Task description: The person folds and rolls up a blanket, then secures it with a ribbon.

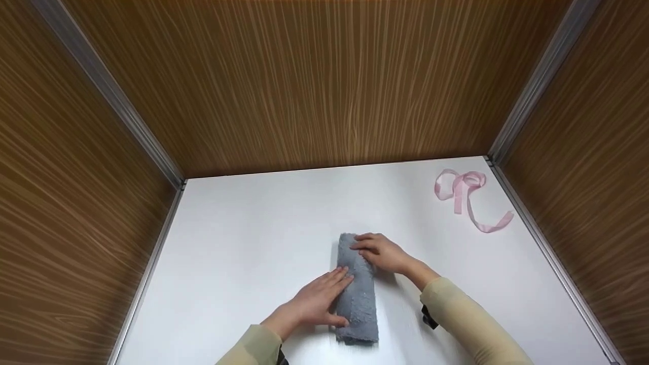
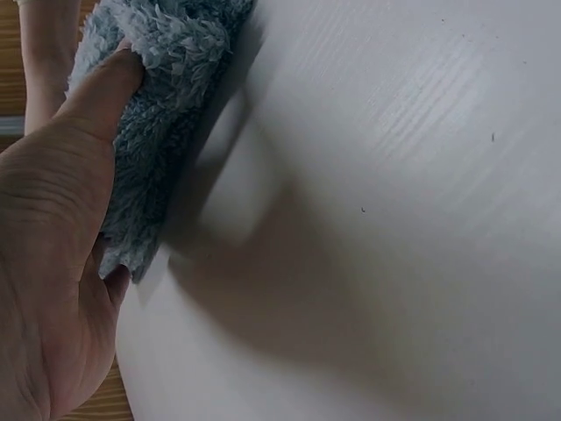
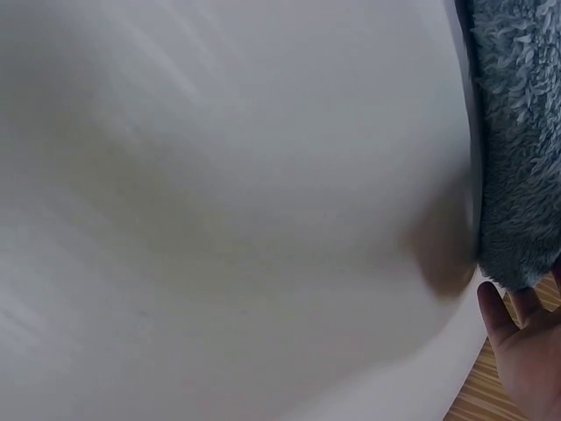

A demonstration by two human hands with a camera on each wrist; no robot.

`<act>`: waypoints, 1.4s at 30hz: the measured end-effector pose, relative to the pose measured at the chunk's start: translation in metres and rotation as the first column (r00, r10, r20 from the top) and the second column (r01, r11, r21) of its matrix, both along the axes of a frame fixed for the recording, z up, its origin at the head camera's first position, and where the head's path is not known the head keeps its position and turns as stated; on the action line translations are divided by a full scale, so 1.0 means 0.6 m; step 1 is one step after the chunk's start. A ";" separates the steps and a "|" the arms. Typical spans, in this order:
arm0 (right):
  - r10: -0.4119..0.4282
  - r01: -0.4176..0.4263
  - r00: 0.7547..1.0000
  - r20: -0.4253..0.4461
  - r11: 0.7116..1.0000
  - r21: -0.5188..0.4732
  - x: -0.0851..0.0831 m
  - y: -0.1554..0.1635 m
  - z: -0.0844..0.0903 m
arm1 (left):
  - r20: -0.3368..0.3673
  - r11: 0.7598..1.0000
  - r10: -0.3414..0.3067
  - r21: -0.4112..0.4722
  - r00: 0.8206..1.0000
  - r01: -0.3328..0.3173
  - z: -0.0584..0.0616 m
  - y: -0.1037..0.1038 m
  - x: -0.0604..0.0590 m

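From the head view we see a grey towel [image 1: 357, 286], rolled into a long bundle, lying near the middle of the white table [image 1: 253, 228]; our left hand [image 1: 317, 301] rests flat on its left side and our right hand [image 1: 380, 252] lies with straight fingers over its far end; a pink ribbon [image 1: 469, 197] sits well apart at the far right. At the left wrist we see the left hand [image 2: 53, 263] with its thumb pressed against the towel [image 2: 158, 105]; at the right wrist we see the towel [image 3: 517, 140] at the right edge and only a little of the right hand [image 3: 526, 351] below it.

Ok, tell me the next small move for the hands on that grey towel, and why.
Probably reach the right hand for the pink ribbon while the left hand keeps pressing: the grey towel already lies rolled, and the ribbon lies loose, apart from it.
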State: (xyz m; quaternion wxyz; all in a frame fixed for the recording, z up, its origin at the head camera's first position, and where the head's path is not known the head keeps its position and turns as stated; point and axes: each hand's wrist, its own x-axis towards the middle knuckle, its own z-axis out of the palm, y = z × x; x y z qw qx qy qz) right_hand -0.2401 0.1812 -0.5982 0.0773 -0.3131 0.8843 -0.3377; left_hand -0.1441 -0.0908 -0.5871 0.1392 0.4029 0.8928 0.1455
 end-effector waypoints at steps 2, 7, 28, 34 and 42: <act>0.002 -0.002 1.000 0.000 1.000 0.003 0.001 0.001 0.000 | 0.001 1.000 -0.004 0.006 1.000 0.004 0.000 -0.001 0.002; 0.012 -0.012 1.000 0.004 1.000 -0.016 0.004 0.001 -0.001 | -0.014 1.000 0.002 0.003 1.000 -0.002 -0.004 0.000 0.007; 0.041 -0.041 0.999 0.007 0.999 -0.021 0.009 -0.006 -0.006 | -0.027 0.997 0.079 -0.001 0.996 -0.079 -0.023 0.014 0.029; 0.046 -0.046 0.999 -0.002 0.999 -0.022 0.009 -0.006 -0.005 | -0.011 0.997 0.075 0.005 0.997 -0.075 -0.023 0.012 0.027; 0.032 -0.032 0.999 0.007 0.999 -0.009 0.002 -0.008 -0.003 | -0.024 0.997 0.076 -0.015 0.997 -0.077 -0.016 0.012 0.021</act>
